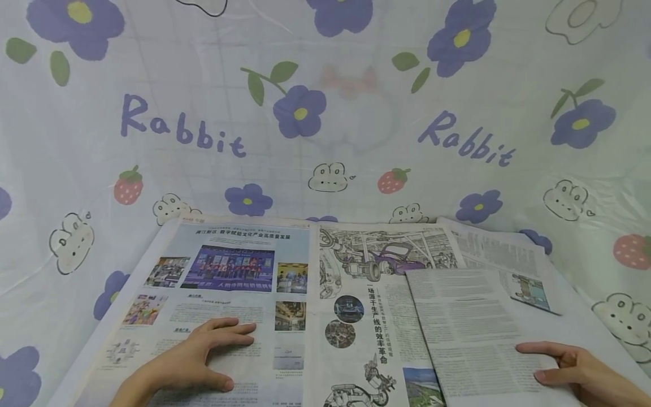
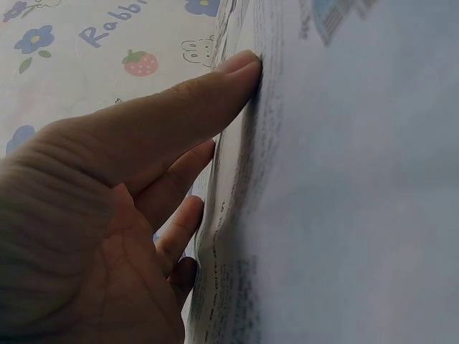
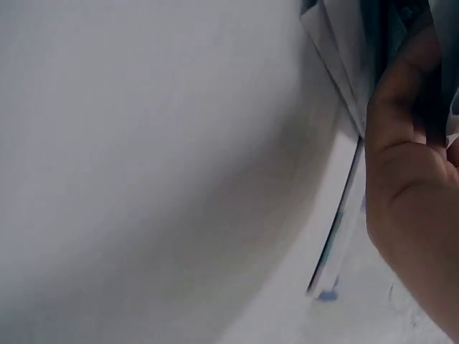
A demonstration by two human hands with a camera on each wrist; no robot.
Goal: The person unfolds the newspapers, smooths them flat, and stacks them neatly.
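Observation:
A newspaper (image 1: 335, 305) lies spread out, with photos on its left page and line drawings of vehicles on its right. My left hand (image 1: 198, 353) rests on the left page with its fingers spread; the thumb (image 2: 240, 72) touches the paper in the left wrist view. On the right, a sheet folded over (image 1: 468, 322) covers part of the drawings page. At that sheet's right side my right hand (image 1: 574, 367) pinches the paper, index finger and thumb showing above it. In the right wrist view dark paper hides part of those fingers (image 3: 401, 107).
Beneath the newspaper is a white surface (image 1: 585, 328). Another printed sheet (image 1: 503, 249) with a small colour picture sticks out behind the folded one. A white cloth (image 1: 285, 164) with purple flowers, strawberries and rabbits rises at the back.

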